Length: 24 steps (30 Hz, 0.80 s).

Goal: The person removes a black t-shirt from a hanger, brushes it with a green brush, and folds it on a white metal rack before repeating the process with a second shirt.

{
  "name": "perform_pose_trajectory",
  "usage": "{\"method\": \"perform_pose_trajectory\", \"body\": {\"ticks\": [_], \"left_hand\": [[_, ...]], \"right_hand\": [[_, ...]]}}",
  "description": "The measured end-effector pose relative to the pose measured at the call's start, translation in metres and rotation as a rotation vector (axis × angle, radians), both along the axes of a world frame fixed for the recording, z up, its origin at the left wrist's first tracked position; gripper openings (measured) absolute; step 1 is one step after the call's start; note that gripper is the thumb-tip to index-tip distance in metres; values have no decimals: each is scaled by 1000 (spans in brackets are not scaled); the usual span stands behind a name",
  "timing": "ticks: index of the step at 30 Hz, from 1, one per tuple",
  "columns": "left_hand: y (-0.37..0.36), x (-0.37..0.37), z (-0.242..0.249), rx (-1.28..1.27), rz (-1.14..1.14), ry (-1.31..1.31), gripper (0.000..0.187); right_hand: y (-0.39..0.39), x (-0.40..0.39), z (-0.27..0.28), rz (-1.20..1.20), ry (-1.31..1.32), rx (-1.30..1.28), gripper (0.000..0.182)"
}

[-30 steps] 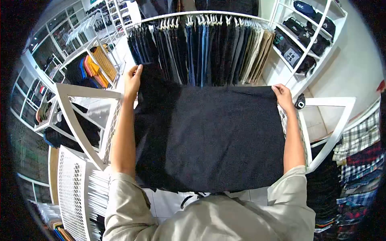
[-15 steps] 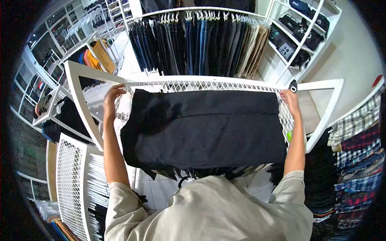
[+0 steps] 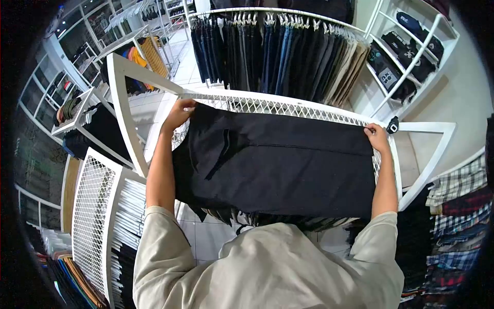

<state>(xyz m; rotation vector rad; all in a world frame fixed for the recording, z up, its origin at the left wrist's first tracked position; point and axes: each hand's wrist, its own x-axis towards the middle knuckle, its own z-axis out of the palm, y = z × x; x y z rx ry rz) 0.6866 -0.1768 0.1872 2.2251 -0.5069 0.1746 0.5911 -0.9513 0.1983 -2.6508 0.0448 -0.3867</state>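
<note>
A pair of black trousers (image 3: 288,170) lies folded flat across the white mesh top of a rack (image 3: 288,103). A slanted pocket opening shows near the left end, and a long seam runs across the cloth. At the far left corner, my left hand (image 3: 179,114) is closed on the edge of the trousers. My right hand (image 3: 378,137) pinches the far right corner between thumb and fingers. Just beyond the right hand, a small black thing like a wristwatch (image 3: 392,125) sits at the rack's corner.
Trousers on clip hangers (image 3: 272,56) hang from a rail ahead. Shelves with folded dark clothes (image 3: 406,56) stand at the far right. Checked shirts (image 3: 458,216) hang on the right. Another white mesh rack (image 3: 95,206) with hangers is on the left. White triangular side frames rise at both rack ends.
My left hand has closed on the far left corner, and my right hand grips the right one. The pocket area now lies open to view. The whole view has shifted and tilted.
</note>
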Motion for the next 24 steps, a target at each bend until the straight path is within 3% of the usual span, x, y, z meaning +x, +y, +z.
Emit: {"method": "perform_pose_trajectory", "body": {"ticks": [1,4,6,8,10,11,12,15,18,20,22,24], "left_hand": [[-12,-13,9,-153,198,81,24],[16,4,7,-380,213,104,23],[19,11,10,-383,217,95,25],[14,17,12,-391,230,82,26],[-8,16,17,-231,329,-42,31],[-19,4,24,-23,487,-127,34],[-15,10,10,-98,517,-147,34],[-42,-48,32,4,478,-146,34],[-81,-149,65,119,446,-188,32],[-95,-208,61,145,557,-209,29],[-103,-253,31,75,717,-453,32],[-111,-290,1,9,1021,-521,41]], "right_hand": [[-6,5,-6,-7,-5,131,22],[-18,9,1,-4,-21,297,18],[-9,13,10,-38,-48,449,18],[-2,21,12,-6,-84,435,20],[26,19,23,-215,31,192,21],[22,24,6,-220,-24,90,25],[37,14,13,-227,-56,-92,28],[81,-22,28,-149,-89,-36,34],[158,-99,59,37,-105,-4,28],[202,-145,61,144,-108,81,24],[240,-186,54,233,-66,78,23],[271,-216,43,331,-97,103,22]]}}
